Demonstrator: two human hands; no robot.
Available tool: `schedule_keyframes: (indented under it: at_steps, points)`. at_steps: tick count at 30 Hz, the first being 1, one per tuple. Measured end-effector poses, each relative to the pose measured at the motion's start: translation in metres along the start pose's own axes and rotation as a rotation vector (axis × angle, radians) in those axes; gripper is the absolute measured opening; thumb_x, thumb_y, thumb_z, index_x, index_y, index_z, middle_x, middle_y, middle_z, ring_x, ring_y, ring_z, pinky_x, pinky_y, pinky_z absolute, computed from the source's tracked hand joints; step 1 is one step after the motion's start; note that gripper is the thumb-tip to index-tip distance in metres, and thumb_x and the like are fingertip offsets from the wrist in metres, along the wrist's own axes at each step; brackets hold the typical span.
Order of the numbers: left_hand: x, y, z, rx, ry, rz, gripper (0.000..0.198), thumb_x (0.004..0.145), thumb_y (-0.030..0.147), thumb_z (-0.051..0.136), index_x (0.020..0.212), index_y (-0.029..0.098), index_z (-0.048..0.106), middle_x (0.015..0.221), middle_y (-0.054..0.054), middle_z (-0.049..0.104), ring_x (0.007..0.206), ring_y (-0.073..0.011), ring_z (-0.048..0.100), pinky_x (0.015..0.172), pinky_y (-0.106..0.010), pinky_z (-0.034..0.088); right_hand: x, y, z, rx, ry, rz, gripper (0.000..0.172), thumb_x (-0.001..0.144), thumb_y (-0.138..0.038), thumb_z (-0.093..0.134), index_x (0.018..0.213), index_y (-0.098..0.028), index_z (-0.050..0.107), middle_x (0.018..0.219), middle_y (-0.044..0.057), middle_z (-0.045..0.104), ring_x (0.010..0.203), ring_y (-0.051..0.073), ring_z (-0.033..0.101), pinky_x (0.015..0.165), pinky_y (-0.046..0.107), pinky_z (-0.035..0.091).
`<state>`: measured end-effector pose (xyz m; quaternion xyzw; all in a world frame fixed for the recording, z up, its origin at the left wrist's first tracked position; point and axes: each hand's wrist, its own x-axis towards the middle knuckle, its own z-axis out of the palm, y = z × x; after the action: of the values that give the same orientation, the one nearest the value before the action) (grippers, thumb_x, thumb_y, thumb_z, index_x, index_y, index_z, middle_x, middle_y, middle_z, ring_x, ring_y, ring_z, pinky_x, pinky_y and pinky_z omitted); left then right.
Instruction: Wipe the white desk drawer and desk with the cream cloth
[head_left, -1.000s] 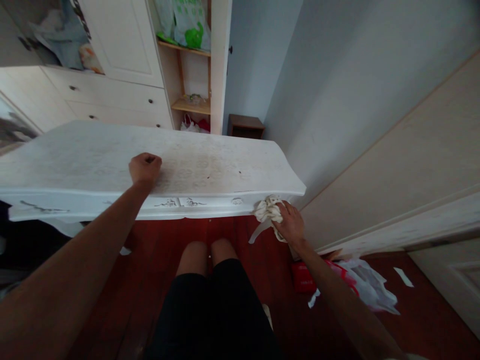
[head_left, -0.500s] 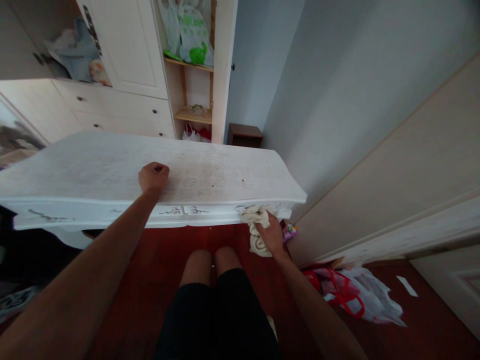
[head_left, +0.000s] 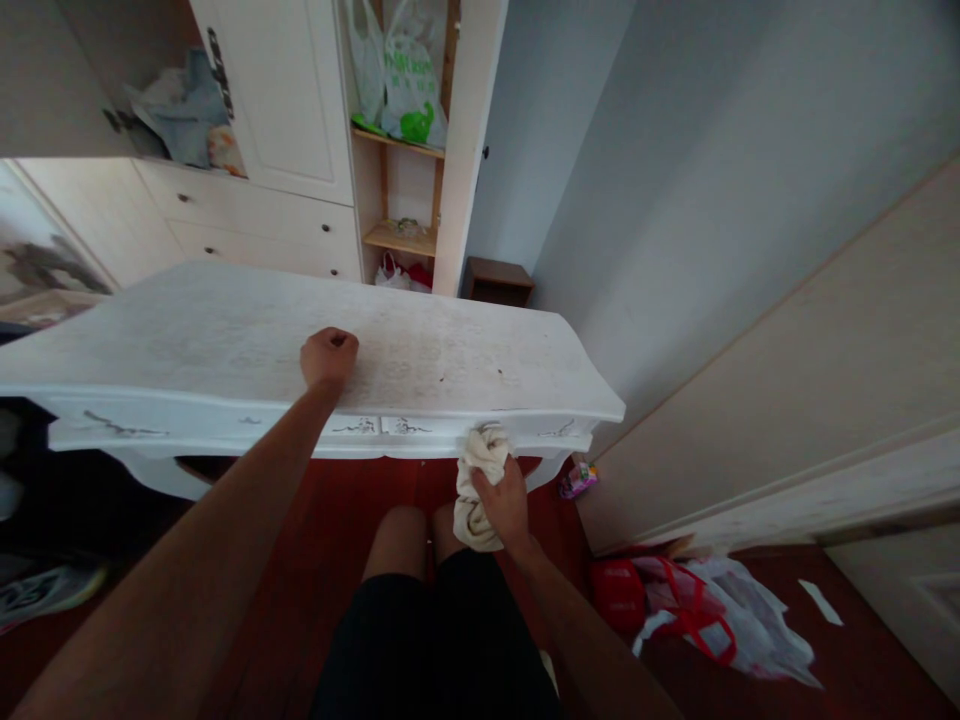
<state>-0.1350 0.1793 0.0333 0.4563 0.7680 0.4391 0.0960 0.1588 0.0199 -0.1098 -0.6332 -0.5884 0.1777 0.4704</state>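
Observation:
A long white table (head_left: 217, 300) with drawers and carved trim stretches across in front of me, its top marked with greyish smudges. My left hand (head_left: 328, 357) rests on the tabletop as a loose fist, and no object shows in it. Below the table's front edge, my right hand (head_left: 506, 503) grips a bunched cream cloth (head_left: 480, 460). The cloth's upper end is against the right drawer front (head_left: 442, 432); its lower end hangs over my right knee.
A white wardrobe (head_left: 277, 90) with open shelves holding plastic bags (head_left: 412, 90) stands behind the table. A small brown cabinet (head_left: 501, 272) is beside it. Plastic bags (head_left: 750, 610) and a red bag (head_left: 619, 592) lie on the floor at right, near a pink box (head_left: 577, 482).
My right hand has moved left and a little down along the drawer front with the cloth. My left fist stays in place on the tabletop while the view shifts slightly.

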Motion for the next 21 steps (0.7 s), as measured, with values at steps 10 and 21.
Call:
schedule_keyframes:
  at_steps: [10,21]
  points:
    - [-0.005,0.001,-0.004,-0.030,-0.009,0.019,0.019,0.081,0.025,0.058,0.087,0.017,0.074,0.094,-0.012,0.076,0.094,-0.0265,0.070,0.082,-0.034,0.052,-0.004,-0.056,-0.011,0.075,-0.079,-0.194,0.053,0.077,-0.025,0.070,0.129,-0.022,0.066,0.124,0.011,0.070,0.118,0.030,0.066,0.107,0.046,0.052]
    - [-0.004,0.000,-0.003,-0.067,-0.006,0.000,0.016,0.080,0.026,0.060,0.085,0.019,0.074,0.092,-0.010,0.075,0.094,-0.0277,0.070,0.084,-0.035,0.052,0.128,-0.102,-0.092,-0.094,0.270,-0.433,0.063,0.092,-0.038,0.060,0.152,-0.021,0.051,0.144,0.014,0.060,0.134,0.033,0.055,0.115,0.053,0.044]
